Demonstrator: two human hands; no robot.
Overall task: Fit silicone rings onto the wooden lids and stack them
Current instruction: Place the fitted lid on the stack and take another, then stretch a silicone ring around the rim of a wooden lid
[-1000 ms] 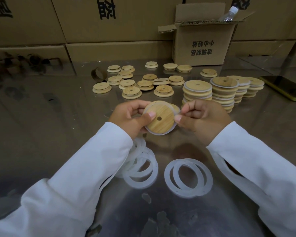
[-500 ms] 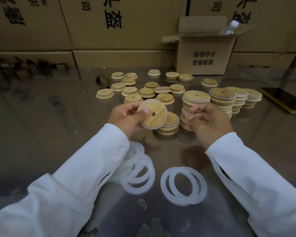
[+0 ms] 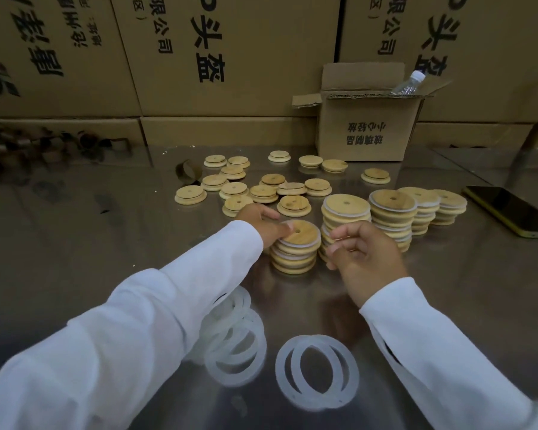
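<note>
My left hand pinches the left edge of a ringed wooden lid, thumb on top, as it lies on a short stack of ringed lids. My right hand hovers just right of that stack with loosely curled fingers, holding nothing, in front of a taller stack. More finished stacks stand further right. Several bare wooden lids lie scattered behind. White silicone rings lie near me: a pile partly under my left sleeve and a pair of rings to its right.
The metal table is backed by a wall of cardboard cartons. An open small box with a plastic bottle stands at the back right. A phone lies at the right edge. A cardboard tape core sits at the back left.
My left hand has carried the ringed lid forward and set it down on the short stack. My right hand let go of it and drifted right. The view has tilted up.
</note>
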